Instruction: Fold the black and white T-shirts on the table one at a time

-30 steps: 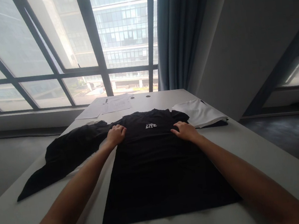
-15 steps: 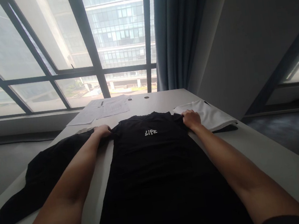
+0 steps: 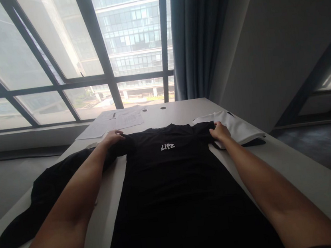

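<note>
A black T-shirt (image 3: 173, 187) lies spread on the white table, its collar at the far end and its small white lettering upside down to me. My left hand (image 3: 113, 137) is closed at the sleeve on the left, fingertips on its upper edge; part of the grip is hidden. On the other side, my right hand (image 3: 220, 131) pinches the outer edge of the right sleeve, which is drawn out sideways. Beneath my left forearm is another dark garment (image 3: 51, 188). A folded white garment (image 3: 240, 129) lies just beyond my right hand.
Printed papers (image 3: 125, 119) lie at the far left of the white table (image 3: 178, 110), near two round holes in its top. Behind the table stand large windows (image 3: 133, 35) and a grey-blue curtain (image 3: 197, 35).
My right hand has moved outward to the right, and the right sleeve now stretches out flatter. My left hand has shifted slightly up, with the left sleeve spread wider beneath it.
</note>
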Available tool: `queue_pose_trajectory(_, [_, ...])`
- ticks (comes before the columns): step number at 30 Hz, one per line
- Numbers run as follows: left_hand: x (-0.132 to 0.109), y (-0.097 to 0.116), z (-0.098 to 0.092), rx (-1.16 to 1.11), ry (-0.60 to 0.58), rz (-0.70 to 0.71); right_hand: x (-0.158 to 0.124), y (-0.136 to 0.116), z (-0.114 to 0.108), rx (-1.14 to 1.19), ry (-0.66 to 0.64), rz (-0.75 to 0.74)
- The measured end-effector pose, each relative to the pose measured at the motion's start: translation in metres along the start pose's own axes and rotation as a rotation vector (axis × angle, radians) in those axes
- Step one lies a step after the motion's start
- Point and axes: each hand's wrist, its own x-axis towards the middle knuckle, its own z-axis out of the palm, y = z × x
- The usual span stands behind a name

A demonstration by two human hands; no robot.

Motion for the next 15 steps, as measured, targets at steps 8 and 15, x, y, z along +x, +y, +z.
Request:
queue_pose_trajectory(8, [-0.002,-0.001,-0.014,0.265,0.167,0.088,-0.009,0.011,0.010,-0.031,0.025,-0.066])
queue_pose_trajectory(15, [-0.040,0.004,0.024,0.713,0.180,0.080,-0.026,-0.011,0.001,-0.171,0.140,-0.151])
